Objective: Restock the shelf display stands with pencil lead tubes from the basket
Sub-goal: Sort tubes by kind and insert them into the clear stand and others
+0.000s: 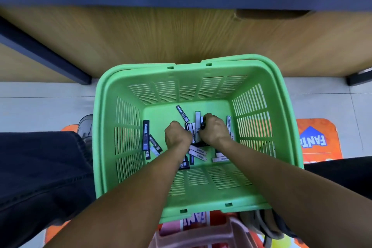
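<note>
Green slatted plastic walls close round both hands on all four sides: the basket (198, 94) is deep, and its rim stands well above the knuckles, so the only open way out is straight up. Both forearms reach down into it from the near edge. The left hand (177, 134) and the right hand (214, 130) sit knuckles-up at the middle of the basket floor, almost touching each other, and their fingers curl down and under, out of sight; the right hand's fingers appear to close on a dark tube at their far side, while I cannot tell what, if anything, the left hand's fingers hold.

Pencil lead tubes (182, 113) lie loose on the floor: one tilted just beyond the left hand, several upright ones between and under the two hands, a few flat white-labelled ones nearer the wrists, a dark cluster (146, 135) against the wall well left of the left hand, and one (228, 125) by the wall just right of the right hand (labels too small to read).

Beyond the basket's far rim rises a wooden shelf unit (161, 32) with blue edging; its upper part is cut off. An orange floor mat (320, 139) shows on the right, partly hidden.
</note>
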Demonstrator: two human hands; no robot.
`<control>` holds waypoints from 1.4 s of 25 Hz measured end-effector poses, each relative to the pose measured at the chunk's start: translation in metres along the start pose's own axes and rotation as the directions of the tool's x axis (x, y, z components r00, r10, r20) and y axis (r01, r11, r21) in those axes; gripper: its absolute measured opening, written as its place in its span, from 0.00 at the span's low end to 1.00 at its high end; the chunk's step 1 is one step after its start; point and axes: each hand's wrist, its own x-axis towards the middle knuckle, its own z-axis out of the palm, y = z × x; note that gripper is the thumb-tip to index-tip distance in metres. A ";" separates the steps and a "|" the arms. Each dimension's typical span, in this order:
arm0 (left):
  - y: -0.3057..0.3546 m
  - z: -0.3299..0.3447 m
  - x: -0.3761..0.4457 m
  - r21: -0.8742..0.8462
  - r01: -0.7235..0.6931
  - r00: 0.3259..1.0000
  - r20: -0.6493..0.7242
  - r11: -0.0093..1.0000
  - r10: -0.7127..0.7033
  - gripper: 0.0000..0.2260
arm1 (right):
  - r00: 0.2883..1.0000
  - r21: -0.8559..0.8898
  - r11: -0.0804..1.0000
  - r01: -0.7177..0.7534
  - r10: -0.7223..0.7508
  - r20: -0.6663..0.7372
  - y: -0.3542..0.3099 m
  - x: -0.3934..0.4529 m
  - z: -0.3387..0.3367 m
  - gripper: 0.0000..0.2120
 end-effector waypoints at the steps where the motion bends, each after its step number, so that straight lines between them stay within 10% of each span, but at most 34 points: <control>1: 0.000 0.003 0.002 -0.065 0.044 0.999 0.006 0.997 -0.043 0.13 | 1.000 0.025 0.999 -0.028 0.028 0.002 0.000 0.000 0.001 0.11; 10: 0.008 0.018 0.001 -0.349 0.140 0.988 0.117 0.927 -0.105 0.16 | 0.967 0.371 0.899 -0.234 0.175 0.187 -0.003 0.003 0.002 0.06; 20: 0.012 0.012 0.001 -0.494 0.232 0.969 0.192 0.838 -0.155 0.12 | 0.894 0.832 0.332 -0.443 0.097 0.437 -0.004 -0.005 0.004 0.14; 23: 0.019 0.005 -0.002 -0.539 0.229 0.971 0.190 0.810 -0.148 0.08 | 0.917 0.833 0.391 -0.391 0.084 0.391 -0.002 -0.005 -0.006 0.09; 26: 0.021 -0.001 0.000 -0.419 0.117 0.990 0.116 0.900 -0.075 0.06 | 0.941 0.611 0.743 -0.272 0.073 0.330 0.000 -0.004 -0.026 0.04; 28: 0.018 -0.010 0.003 -0.192 -0.044 0.998 0.024 0.980 0.050 0.05 | 0.990 0.092 0.989 -0.113 0.105 0.089 0.005 -0.001 -0.039 0.07; 30: 0.013 -0.020 0.008 0.109 -0.304 0.951 -0.030 0.946 0.309 0.05 | 0.998 -0.289 0.956 -0.056 0.044 -0.046 0.010 -0.005 -0.047 0.11; 35: 0.013 -0.035 0.024 0.477 -0.653 0.722 0.160 0.588 0.673 0.18 | 0.998 -0.348 0.936 -0.053 0.056 -0.001 0.023 -0.006 -0.036 0.16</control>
